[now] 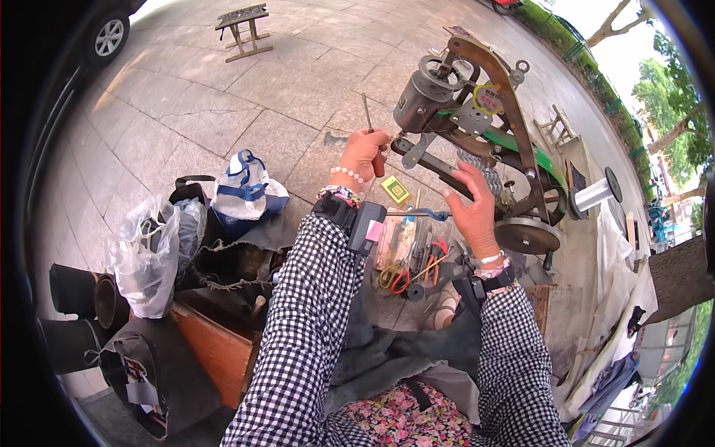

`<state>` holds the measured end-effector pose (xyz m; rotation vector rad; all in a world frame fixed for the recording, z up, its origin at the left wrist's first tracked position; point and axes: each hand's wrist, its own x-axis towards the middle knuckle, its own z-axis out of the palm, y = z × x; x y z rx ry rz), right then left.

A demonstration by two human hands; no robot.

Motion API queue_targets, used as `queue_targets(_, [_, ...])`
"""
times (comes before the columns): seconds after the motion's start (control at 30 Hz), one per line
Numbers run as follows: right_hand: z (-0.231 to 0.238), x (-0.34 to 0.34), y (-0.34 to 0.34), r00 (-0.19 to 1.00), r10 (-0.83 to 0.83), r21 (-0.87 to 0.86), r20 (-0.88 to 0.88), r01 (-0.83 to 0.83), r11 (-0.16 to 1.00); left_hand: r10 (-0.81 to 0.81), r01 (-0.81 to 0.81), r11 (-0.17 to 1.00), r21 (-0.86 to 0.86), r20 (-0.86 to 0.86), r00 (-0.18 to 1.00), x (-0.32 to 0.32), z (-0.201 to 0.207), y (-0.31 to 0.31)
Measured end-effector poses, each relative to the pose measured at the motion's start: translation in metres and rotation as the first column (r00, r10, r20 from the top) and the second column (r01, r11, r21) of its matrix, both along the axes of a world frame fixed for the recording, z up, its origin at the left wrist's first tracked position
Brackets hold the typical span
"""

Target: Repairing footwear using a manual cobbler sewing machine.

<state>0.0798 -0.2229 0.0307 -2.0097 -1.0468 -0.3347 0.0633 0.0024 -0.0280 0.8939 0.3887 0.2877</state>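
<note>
My left hand [361, 156] is closed around the reddish-brown handle of what looks like a screwdriver [367, 113], its thin metal shaft pointing up and away. Just right of that hand stands a hand-cranked sewing machine [514, 112] of the shoe-repair kind, with a dark iron frame, a green part and a round metal drum [418, 103] at its head. The machine's narrow arm [436, 165] reaches toward my left hand. Beside that arm is my right hand [474, 208], thumb and fingers apart, with nothing visible in it. Whether its fingertips touch the machine I cannot tell.
Scissors [401, 281], pliers and other tools lie on the paving below my hands, near a yellow box [395, 189]. Bags [249, 195] and a wooden box [212, 346] stand at left. A handwheel [527, 235] and thread spool [596, 195] project at right. A stool [243, 30] stands farther off.
</note>
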Motion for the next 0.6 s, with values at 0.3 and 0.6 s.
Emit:
queue_targets(0.3, [0.040,-0.027,-0.166,0.753,-0.499,-0.055,0.428,0.573,0.818,0.069,-0.071,0.997,-0.022,-0.076,0.995,-0.018,0.015,-0.005])
queue_targets(0.6, [-0.004,0.035,-0.220,0.568,-0.636,-0.223,-0.522,0.629,0.745,0.047,-0.048,0.999,-0.019,-0.061,0.997,-0.019,0.008,-0.008])
